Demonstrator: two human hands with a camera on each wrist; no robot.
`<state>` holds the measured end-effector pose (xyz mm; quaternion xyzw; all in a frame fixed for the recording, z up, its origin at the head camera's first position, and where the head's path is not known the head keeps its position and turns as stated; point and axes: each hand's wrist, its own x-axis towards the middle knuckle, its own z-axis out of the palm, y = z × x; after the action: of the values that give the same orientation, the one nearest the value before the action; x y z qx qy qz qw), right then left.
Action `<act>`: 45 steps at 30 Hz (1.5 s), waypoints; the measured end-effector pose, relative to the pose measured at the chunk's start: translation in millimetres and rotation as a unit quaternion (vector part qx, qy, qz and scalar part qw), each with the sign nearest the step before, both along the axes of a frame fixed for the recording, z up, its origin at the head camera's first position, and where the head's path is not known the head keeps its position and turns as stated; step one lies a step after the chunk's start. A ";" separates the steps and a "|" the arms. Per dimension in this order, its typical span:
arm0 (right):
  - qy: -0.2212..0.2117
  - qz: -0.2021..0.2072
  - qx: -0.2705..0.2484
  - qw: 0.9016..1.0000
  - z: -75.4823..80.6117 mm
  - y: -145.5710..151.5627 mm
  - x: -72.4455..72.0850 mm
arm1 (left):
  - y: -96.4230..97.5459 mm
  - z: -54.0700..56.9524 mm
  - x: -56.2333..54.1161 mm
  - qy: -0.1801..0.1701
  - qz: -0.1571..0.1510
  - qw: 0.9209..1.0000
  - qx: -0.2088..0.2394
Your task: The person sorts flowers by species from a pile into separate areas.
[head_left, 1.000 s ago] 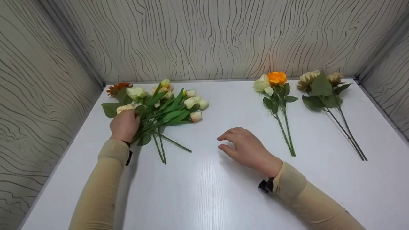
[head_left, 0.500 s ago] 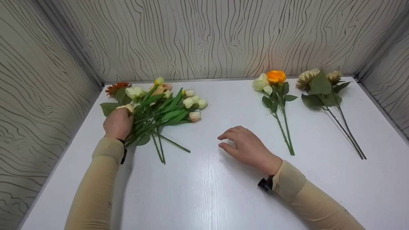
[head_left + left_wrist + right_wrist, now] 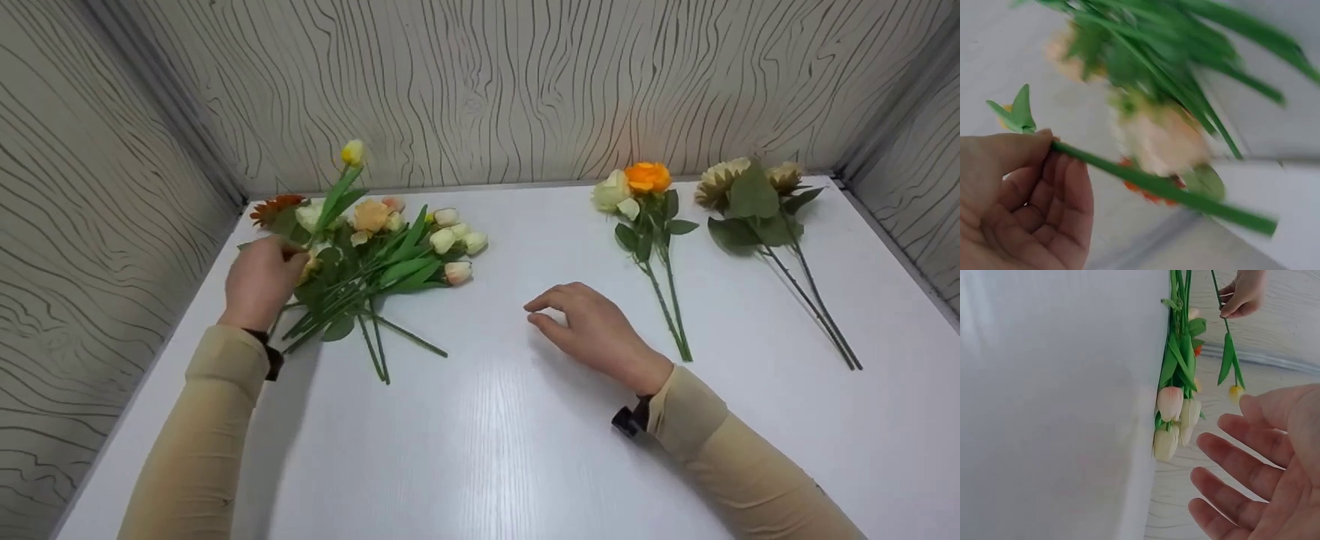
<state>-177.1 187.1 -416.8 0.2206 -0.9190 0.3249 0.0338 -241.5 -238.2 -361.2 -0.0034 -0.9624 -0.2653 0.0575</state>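
My left hand (image 3: 262, 283) pinches the green stem (image 3: 1162, 188) of a yellow tulip (image 3: 352, 153) between thumb and fingers. The tulip is raised above a mixed pile of artificial flowers, its bloom pointing toward the back wall. In that pile lie white tulips (image 3: 444, 240), a pinkish tulip (image 3: 457, 272), a peach rose (image 3: 370, 216) and a rust-orange flower (image 3: 276, 210), with crossed stems below. My right hand (image 3: 596, 324) hovers over the middle of the table, fingers loosely bent and holding nothing, as the right wrist view (image 3: 1258, 467) confirms.
An orange rose (image 3: 648, 177) and a cream rose (image 3: 611, 192) lie together right of centre on the white table (image 3: 480, 450). Farther right are two beige flowers (image 3: 724, 184) with large leaves. Wood-grain panels (image 3: 480, 90) enclose the back and sides.
My left hand has moved left and lifted the yellow tulip up from the pile, exposing the peach rose. The right hand has shifted only slightly.
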 end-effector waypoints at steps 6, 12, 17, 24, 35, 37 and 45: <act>-0.071 -0.071 -0.089 0.991 6.3 24.8 -12.4 | 87.7 -10.4 10.1 -0.052 -0.087 0.978 0.182; -0.140 -0.083 -0.233 0.959 17.6 42.6 -21.2 | 185.2 -30.5 24.2 -0.097 -0.181 0.917 0.342; -0.191 -0.066 -0.318 0.926 21.2 47.6 -24.0 | 234.5 -39.5 33.2 -0.103 -0.217 0.898 0.368; -0.220 -0.071 -0.363 0.903 16.9 44.0 -25.3 | 259.3 -49.3 39.9 -0.132 -0.232 0.888 0.375; -0.222 -0.090 -0.423 0.874 18.7 47.6 -24.3 | 267.5 -53.7 43.7 -0.192 -0.253 0.858 0.403; -0.229 -0.086 -0.439 0.865 18.5 47.6 -24.0 | 268.2 -53.2 44.6 -0.191 -0.253 0.858 0.404; -0.253 -0.072 -0.483 0.835 18.0 46.0 -23.9 | 268.4 -51.1 48.2 -0.198 -0.262 0.856 0.399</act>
<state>-201.0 233.1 -398.8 0.0190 -0.6353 0.7684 -0.0747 -193.4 30.2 -412.3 -0.1793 -0.7287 -0.6269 -0.2093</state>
